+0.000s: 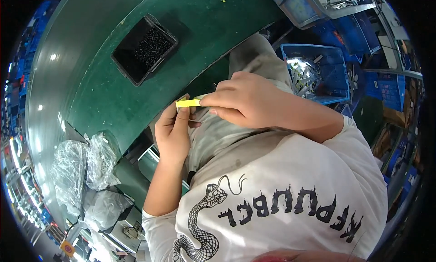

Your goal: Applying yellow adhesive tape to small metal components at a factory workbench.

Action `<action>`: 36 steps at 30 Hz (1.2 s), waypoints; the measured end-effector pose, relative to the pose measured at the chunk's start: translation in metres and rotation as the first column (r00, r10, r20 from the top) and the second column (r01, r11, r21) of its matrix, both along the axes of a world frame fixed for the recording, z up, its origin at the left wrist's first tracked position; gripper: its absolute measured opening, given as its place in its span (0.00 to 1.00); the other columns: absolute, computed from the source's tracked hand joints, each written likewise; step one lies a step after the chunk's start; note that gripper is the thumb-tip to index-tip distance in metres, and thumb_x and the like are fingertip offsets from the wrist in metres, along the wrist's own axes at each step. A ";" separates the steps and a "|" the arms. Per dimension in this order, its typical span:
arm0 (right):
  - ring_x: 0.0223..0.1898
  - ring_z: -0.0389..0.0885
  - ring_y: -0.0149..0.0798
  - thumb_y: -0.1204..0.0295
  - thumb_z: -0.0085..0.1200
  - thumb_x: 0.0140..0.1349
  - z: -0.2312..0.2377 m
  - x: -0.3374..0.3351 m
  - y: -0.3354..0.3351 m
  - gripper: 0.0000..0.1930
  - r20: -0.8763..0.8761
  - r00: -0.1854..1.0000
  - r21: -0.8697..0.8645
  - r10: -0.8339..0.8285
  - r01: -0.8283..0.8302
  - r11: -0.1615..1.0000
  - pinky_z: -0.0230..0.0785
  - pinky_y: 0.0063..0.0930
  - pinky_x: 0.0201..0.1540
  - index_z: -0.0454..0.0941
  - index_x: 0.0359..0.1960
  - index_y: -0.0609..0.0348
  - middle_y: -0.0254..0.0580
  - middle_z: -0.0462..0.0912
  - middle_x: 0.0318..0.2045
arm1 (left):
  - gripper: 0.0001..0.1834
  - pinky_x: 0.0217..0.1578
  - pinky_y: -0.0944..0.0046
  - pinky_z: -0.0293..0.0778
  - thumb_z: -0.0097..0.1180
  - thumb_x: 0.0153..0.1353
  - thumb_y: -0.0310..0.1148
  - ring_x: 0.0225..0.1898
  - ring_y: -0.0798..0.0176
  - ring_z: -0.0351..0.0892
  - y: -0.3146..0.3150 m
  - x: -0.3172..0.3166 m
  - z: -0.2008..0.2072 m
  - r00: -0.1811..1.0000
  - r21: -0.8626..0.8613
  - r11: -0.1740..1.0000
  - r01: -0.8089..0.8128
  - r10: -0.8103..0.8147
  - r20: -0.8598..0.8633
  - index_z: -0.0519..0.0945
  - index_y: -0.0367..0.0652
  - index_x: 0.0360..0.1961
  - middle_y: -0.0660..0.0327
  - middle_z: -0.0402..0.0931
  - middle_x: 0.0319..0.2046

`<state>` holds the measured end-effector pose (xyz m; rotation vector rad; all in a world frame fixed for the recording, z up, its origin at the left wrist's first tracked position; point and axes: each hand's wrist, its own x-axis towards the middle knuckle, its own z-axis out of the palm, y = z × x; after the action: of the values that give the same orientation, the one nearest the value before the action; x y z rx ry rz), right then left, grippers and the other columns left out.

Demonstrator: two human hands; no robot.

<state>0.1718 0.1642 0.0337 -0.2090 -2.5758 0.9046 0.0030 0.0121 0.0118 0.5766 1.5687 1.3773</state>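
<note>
A narrow bright yellow strip (188, 103) stretches between my two hands, above my lap and close to the table edge. My left hand (175, 130) pinches its left end between thumb and fingers. At the right end, the thumb and forefinger of my right hand (238, 100) are closed on it. Whether the strip is a separate piece or part of a thin object behind it, I cannot tell. On the green table (200, 30) beyond my left hand stands a black bin (128, 67) with many small dark screw-like parts (153, 45).
To the right, a blue crate (338, 73) holds flat metal pieces. A grey bin (302, 10) of shiny metal parts stands at the upper right. Clear plastic bags (75, 169) lie at the lower left, beside the table's curved metal border (50, 76).
</note>
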 end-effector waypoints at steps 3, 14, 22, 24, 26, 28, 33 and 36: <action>0.28 0.77 0.38 0.69 0.62 0.59 -0.003 -0.001 -0.001 0.16 0.000 1.000 0.041 0.027 -0.027 0.999 0.65 0.33 0.33 0.81 0.49 0.49 0.32 0.79 0.29 | 0.14 0.33 0.69 0.80 0.48 0.73 0.28 0.36 0.69 0.77 0.000 0.002 -0.002 0.999 0.044 0.999 0.005 -0.007 0.044 0.74 0.32 0.55 0.58 0.79 0.39; 0.27 0.77 0.33 0.68 0.63 0.58 -0.008 0.000 -0.001 0.15 0.010 1.000 0.142 0.012 -0.014 0.990 0.64 0.30 0.32 0.82 0.48 0.47 0.30 0.78 0.27 | 0.04 0.27 0.69 0.77 0.48 0.72 0.23 0.30 0.68 0.78 0.002 0.001 0.005 0.995 0.084 0.996 0.041 -0.049 0.090 0.69 0.36 0.45 0.54 0.81 0.37; 0.27 0.77 0.33 0.68 0.63 0.58 -0.008 0.002 -0.003 0.15 0.021 1.000 0.133 0.016 -0.018 0.991 0.65 0.29 0.32 0.82 0.48 0.47 0.30 0.78 0.27 | 0.27 0.20 0.75 0.75 0.63 0.55 0.13 0.30 0.70 0.79 0.004 0.008 0.007 1.000 0.044 0.999 0.006 -0.005 -0.022 0.63 0.39 0.51 0.59 0.73 0.40; 0.27 0.77 0.33 0.68 0.63 0.58 -0.007 0.002 -0.003 0.15 0.019 1.000 0.137 0.013 -0.016 0.991 0.65 0.29 0.32 0.82 0.48 0.47 0.30 0.78 0.27 | 0.29 0.20 0.75 0.76 0.63 0.55 0.13 0.30 0.70 0.79 0.004 0.010 0.006 0.996 0.052 0.998 -0.022 0.026 -0.088 0.62 0.41 0.53 0.59 0.73 0.41; 0.27 0.77 0.34 0.68 0.62 0.58 -0.007 0.002 -0.004 0.15 0.018 1.000 0.140 0.010 -0.012 0.990 0.66 0.29 0.32 0.82 0.48 0.47 0.30 0.78 0.27 | 0.27 0.21 0.75 0.76 0.63 0.55 0.14 0.29 0.69 0.80 0.004 0.010 0.007 0.991 0.031 0.999 -0.028 0.032 -0.133 0.64 0.40 0.51 0.58 0.74 0.42; 0.26 0.76 0.34 0.68 0.62 0.58 -0.009 0.001 -0.004 0.14 -0.019 1.000 0.115 0.012 -0.009 0.993 0.65 0.30 0.31 0.83 0.48 0.47 0.30 0.78 0.27 | 0.24 0.22 0.74 0.77 0.63 0.55 0.14 0.29 0.69 0.80 0.003 0.009 0.003 0.984 0.011 0.999 -0.034 0.035 -0.177 0.66 0.39 0.49 0.57 0.74 0.43; 0.26 0.76 0.35 0.68 0.62 0.59 -0.008 0.000 -0.005 0.15 -0.032 0.999 0.117 0.010 -0.006 0.993 0.66 0.30 0.31 0.83 0.48 0.47 0.30 0.78 0.27 | 0.10 0.28 0.69 0.79 0.64 0.58 0.20 0.28 0.69 0.82 0.001 0.006 0.000 0.767 -0.021 0.999 0.044 -0.047 -0.640 0.79 0.36 0.40 0.54 0.82 0.42; 0.25 0.76 0.35 0.67 0.62 0.59 -0.011 0.000 -0.006 0.15 -0.029 1.000 0.142 0.006 -0.002 0.990 0.66 0.30 0.31 0.82 0.48 0.47 0.30 0.78 0.26 | 0.09 0.29 0.66 0.79 0.62 0.61 0.23 0.28 0.67 0.83 0.001 0.007 0.000 0.654 0.003 0.995 0.098 -0.062 -0.754 0.80 0.37 0.43 0.54 0.83 0.34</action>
<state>0.1714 0.1584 0.0231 -0.1494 -2.6011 0.7169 0.0099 0.0127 0.0118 1.3684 2.1260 1.1484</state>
